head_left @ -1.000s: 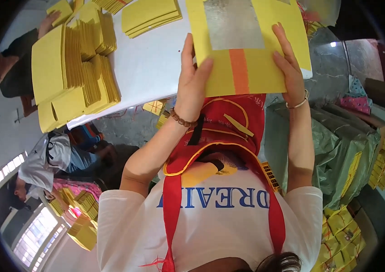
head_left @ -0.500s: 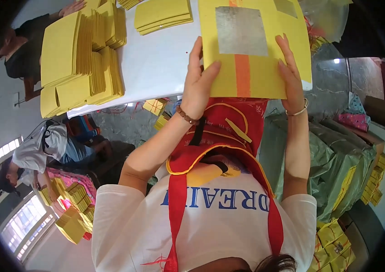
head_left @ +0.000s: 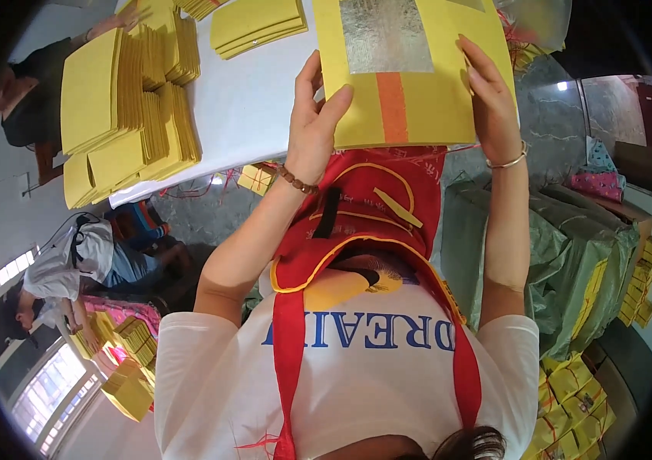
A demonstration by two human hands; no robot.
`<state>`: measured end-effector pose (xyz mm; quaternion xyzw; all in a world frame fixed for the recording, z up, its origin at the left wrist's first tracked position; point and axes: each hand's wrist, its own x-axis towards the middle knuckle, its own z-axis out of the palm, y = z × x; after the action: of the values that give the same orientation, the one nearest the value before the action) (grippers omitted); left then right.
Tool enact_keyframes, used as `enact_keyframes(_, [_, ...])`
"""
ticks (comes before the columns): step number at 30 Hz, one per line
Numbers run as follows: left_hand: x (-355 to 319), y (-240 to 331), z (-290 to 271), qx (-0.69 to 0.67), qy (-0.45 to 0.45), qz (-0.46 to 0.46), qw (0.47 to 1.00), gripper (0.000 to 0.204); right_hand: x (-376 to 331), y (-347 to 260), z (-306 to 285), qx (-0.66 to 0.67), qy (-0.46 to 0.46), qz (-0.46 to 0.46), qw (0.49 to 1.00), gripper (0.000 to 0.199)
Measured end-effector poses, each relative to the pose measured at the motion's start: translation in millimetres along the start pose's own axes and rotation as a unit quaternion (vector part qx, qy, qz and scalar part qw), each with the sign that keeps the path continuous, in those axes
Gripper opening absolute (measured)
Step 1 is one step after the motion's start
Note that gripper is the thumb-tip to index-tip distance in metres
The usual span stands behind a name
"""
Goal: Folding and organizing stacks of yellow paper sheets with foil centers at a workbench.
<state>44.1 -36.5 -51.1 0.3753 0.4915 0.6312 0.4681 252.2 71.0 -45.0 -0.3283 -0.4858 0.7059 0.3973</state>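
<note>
A stack of yellow joss paper (head_left: 357, 111), with a silver foil patch (head_left: 387, 38) and an orange stripe on its top sheet, lies between my two hands at the table's near edge. My left hand (head_left: 314, 123) grips its left side, thumb on the top face and fingers along the edge. Against the right side is my right hand (head_left: 493, 103), its long fingers pressed along the edge. A red apron (head_left: 380, 184) with yellow trim hangs just below the paper.
Tall piles of yellow paper (head_left: 96, 92) and a smaller pile (head_left: 258, 29) occupy the white table (head_left: 242, 100). One person (head_left: 31, 100) is beyond the piles; another (head_left: 88, 253) sits at left. Green-wrapped stacks (head_left: 548, 261) and red-tied yellow bundles (head_left: 571, 399) stand at right.
The joss paper and both hands have moved a little away from me and to the left. My right hand has slid slightly outward along the paper's right edge.
</note>
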Motion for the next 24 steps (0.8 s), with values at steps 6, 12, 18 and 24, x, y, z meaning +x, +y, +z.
enact_keyframes(6, [2.7,-2.9,-2.7,0.038,0.005,0.016,0.999,0.066,-13.2,4.4,3.0,-0.112,0.024,-0.109,0.987,0.037])
enact_keyframes(12, [3.2,2.9,0.0,0.073,0.006,0.024,0.997,0.062,-11.6,20.2,-5.8,-0.257,-0.028,-0.195,0.946,0.021])
enact_keyframes(18, [-6.4,37.5,-11.8,0.473,-0.109,0.264,0.834,0.049,-13.2,20.2,-7.4,-0.251,-0.026,-0.189,0.949,0.021])
enact_keyframes(24, [-11.5,51.7,-10.8,0.598,-0.198,0.274,0.727,0.044,-13.1,18.9,-6.3,-0.240,-0.044,-0.188,0.951,0.025])
